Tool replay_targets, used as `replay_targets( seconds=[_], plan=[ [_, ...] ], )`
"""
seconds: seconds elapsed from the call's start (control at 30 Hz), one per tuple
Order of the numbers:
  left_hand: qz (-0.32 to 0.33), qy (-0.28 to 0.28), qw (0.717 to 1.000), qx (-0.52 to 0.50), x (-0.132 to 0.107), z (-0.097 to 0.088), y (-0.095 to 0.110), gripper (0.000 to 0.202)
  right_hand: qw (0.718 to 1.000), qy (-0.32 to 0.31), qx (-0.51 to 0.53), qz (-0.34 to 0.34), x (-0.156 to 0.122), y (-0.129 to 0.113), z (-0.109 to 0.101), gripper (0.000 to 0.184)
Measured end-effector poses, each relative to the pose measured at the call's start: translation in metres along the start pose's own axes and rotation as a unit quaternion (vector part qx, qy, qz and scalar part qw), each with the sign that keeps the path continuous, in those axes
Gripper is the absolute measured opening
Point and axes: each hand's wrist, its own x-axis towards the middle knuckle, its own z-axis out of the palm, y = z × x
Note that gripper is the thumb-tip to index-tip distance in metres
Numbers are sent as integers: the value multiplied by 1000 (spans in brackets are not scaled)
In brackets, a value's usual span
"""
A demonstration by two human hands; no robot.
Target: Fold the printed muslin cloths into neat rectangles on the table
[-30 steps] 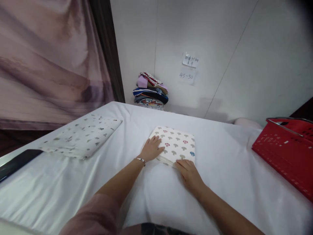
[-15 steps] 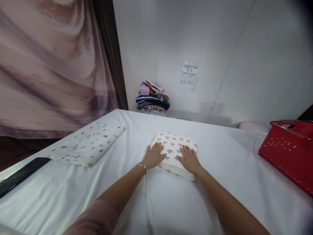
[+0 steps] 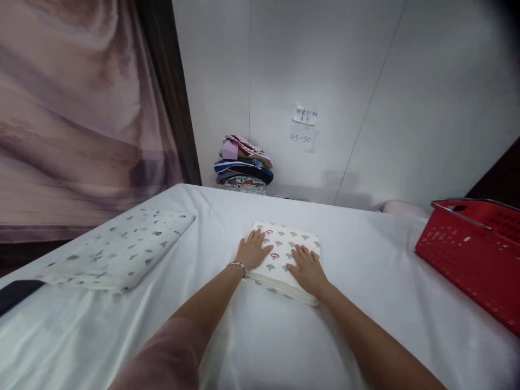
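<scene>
grey-patterned cloth (image 3: 122, 250) is laid at left | left hand (image 3: 251, 253) is spread flat on folded mushroom-print cloth (image 3: 279, 247), set midway on white sheet (image 3: 276, 346) | right hand (image 3: 310, 272) is spread flat on its right side | red basket (image 3: 467, 265) is set at right

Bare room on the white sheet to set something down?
Free on the white sheet: right, between the mushroom-print cloth, right forearm and red basket; left, between that cloth, left forearm and the other printed cloth.
Crowded: the middle, left hand and right hand on the mushroom-print cloth; far left, the other printed cloth beside a dark slab.
</scene>
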Motion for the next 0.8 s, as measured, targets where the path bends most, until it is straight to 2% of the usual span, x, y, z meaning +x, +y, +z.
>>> replay_targets(
  seconds=[0.13,0.23,0.37,0.57,0.73,0.8],
  plan=[
    [10,17,1000,-2,-1,6,-5,64,999,-33,16,18,17,-1,-15,59],
    [7,19,1000,-1,-2,3,-4,62,998,-4,2,65,44,6,-27,62],
    [1,9,1000,-9,-2,2,-2,63,991,-2,-17,132,69,27,-20,65],
    [1,-2,1000,-19,-3,2,-4,65,992,14,-25,123,68,42,0,63],
    [-13,-90,996,-6,13,-24,6,62,993,34,-22,115,67,40,-1,62],
    [-5,-67,998,5,25,-32,12,62,993,46,-24,110,67,40,0,61]
  ],
)
